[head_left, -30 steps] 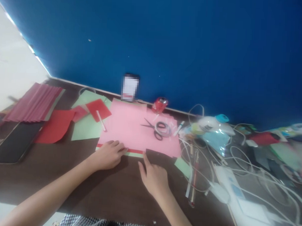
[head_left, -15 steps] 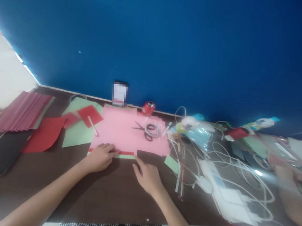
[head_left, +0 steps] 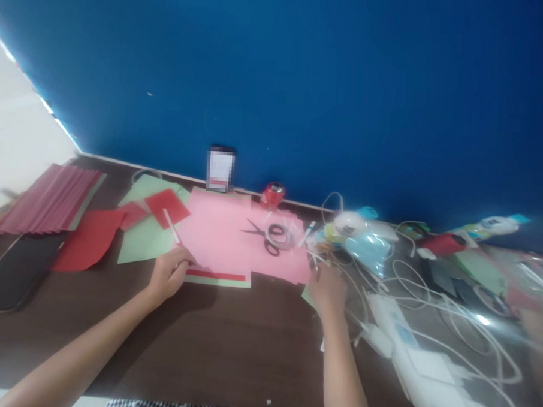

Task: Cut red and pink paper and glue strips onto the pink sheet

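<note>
My left hand [head_left: 169,274] rests with bent fingers on the near left corner of a pink paper sheet [head_left: 216,234]. That sheet lies on a red strip [head_left: 217,275] and a pale green sheet edge [head_left: 218,281]. My right hand [head_left: 328,288] is out to the right of the pink sheet, at a tangle of white cables [head_left: 362,279] and thin sticks. Its fingers are turned away and blurred. Black-handled scissors [head_left: 266,236] and a roll of clear tape [head_left: 287,236] lie on the pink sheet beyond both hands.
Red paper [head_left: 87,240], green paper [head_left: 141,240], a pleated maroon sheet [head_left: 47,198] and a black tablet [head_left: 12,270] lie at the left. A red cup [head_left: 272,194] stands by the blue wall. Chargers [head_left: 430,378], bags and a bottle [head_left: 491,225] crowd the right.
My right hand has left the black piece at the sheet's near edge and gone right to the cables. The black piece is out of sight. My left fingers have curled at the paper's corner.
</note>
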### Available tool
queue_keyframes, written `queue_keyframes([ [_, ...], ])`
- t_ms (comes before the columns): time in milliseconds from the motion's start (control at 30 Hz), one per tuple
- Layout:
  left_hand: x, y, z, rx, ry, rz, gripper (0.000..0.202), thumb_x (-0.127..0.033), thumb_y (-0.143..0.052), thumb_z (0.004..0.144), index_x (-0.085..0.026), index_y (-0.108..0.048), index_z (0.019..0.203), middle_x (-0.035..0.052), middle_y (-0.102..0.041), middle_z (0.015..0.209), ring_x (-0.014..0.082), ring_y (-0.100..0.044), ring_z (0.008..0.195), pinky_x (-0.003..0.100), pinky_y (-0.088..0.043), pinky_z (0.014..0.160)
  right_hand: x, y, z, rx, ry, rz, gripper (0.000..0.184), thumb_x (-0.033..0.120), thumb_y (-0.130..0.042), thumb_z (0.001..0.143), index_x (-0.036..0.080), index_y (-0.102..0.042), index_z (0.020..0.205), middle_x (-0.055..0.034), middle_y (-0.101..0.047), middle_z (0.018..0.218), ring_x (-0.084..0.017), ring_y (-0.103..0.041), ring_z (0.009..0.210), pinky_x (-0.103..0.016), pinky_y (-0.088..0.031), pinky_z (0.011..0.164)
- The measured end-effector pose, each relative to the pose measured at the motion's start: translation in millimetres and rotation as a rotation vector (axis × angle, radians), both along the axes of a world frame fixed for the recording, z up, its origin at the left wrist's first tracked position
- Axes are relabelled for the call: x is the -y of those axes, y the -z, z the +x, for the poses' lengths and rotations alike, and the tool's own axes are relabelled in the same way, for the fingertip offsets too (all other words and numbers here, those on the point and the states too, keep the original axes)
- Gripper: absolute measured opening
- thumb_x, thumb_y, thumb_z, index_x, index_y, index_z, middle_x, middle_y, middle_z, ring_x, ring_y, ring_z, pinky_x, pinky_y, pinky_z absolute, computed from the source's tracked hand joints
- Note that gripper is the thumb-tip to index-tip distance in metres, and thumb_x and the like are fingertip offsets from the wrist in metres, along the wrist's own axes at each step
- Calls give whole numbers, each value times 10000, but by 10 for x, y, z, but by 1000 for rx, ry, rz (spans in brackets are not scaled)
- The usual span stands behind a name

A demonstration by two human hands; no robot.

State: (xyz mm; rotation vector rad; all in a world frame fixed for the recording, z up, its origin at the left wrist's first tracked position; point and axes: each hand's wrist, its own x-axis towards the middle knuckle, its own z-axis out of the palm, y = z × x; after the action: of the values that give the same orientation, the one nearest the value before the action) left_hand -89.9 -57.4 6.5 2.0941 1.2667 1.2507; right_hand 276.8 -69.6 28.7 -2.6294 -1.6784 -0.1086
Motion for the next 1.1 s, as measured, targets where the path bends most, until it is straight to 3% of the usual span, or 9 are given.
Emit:
queue_keyframes([
  [100, -60, -14, -63, 91, -104, -29, 253, -53, -359, 697, -161, -566, 598, 2, -552, 572, 114, -525, 550, 225, -427, 544, -5, 113, -6, 0, -46, 82, 312, 164, -365, 836, 131, -648, 962, -139, -637, 938, -256, -540, 905, -370, -366, 770],
  [200, -88, -11, -72, -2, -83, 12, 251, -54, -380, 718, -155, -598, 648, 19, -583, 621, 122, -548, 590, 234, -444, 570, 3, 202, 16, 12, -130, 216, 295, 165, -383, 812, 135, -661, 905, -120, -650, 869, -234, -544, 823, -347, -356, 744],
  [300, -49, -2, -13, -214, 137, 84, 276, -64, -400, 748, -155, -654, 804, 56, -642, 754, 149, -591, 715, 266, -484, 661, 25, 260, 3, 21, -204, 307, 271, 175, -402, 790, 144, -661, 864, -94, -643, 815, -214, -529, 761, -325, -349, 719],
  [400, 24, -2, 74, -389, 383, 96, 410, -62, -400, 748, -174, -612, 1081, 83, -655, 1046, 189, -591, 980, 338, -485, 844, 54, 286, -72, 53, -270, 328, 233, 182, -424, 778, 155, -656, 786, -79, -618, 754, -212, -510, 748, -332, -336, 730],
  [467, 58, -13, 116, -474, 509, 73, 514, -73, -406, 746, -195, -515, 1234, 68, -580, 1229, 201, -514, 1149, 397, -410, 981, 69, 291, -136, 77, -289, 338, 207, 185, -444, 773, 160, -649, 763, -74, -609, 751, -215, -500, 766, -342, -320, 752],
  [567, 72, -48, 142, -573, 616, 10, 599, -108, -427, 752, -216, -395, 1341, 50, -494, 1334, 205, -431, 1245, 441, -296, 1075, 83, 291, -216, 87, -280, 356, 183, 190, -461, 773, 161, -641, 779, -70, -614, 798, -208, -487, 768, -344, -299, 755],
  [900, 117, -78, 197, -539, 662, -106, 662, -188, -489, 760, -228, -298, 1393, 66, -365, 1422, 248, -328, 1313, 482, -206, 1106, 103, 264, -319, 116, -293, 330, 152, 204, -463, 774, 167, -609, 797, -69, -590, 811, -204, -463, 768, -337, -258, 752],
  [1000, 113, -79, 213, -455, 649, -156, 610, -181, -474, 791, -245, -323, 1379, 54, -403, 1401, 237, -333, 1312, 482, -229, 1099, 96, 254, -332, 123, -283, 314, 159, 197, -458, 776, 161, -608, 815, -77, -588, 816, -208, -465, 772, -335, -259, 747],
  [1100, 67, -78, 201, -333, 593, -195, 471, -146, -418, 830, -247, -457, 1288, 48, -524, 1304, 197, -453, 1229, 430, -342, 1052, 93, 251, -337, 122, -270, 296, 157, 197, -469, 772, 158, -609, 830, -80, -589, 833, -208, -466, 773, -338, -259, 751],
])
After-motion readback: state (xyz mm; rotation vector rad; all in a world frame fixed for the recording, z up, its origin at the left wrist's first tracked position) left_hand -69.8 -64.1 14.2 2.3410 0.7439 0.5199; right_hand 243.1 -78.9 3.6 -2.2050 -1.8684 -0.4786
